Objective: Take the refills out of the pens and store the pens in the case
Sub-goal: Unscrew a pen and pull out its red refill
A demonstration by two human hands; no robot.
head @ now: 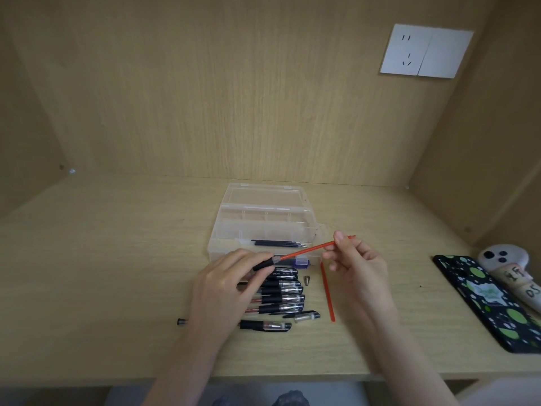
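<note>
Left hand (222,284) curls round black pen (262,264), over row of black pens (284,298). Right hand (360,268) pinches thin red refill (307,250) sticking out of pen. Clear plastic case (263,213) open, just behind. Smooth wood desk (102,288).

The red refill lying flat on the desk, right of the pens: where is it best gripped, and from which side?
Pinch the loose red refill near its middle from above, thumb and finger across its thin width. It lies flat on the desk, running away from the person, apart from the pens on its left, so nothing seems to crowd the fingers there.
</note>
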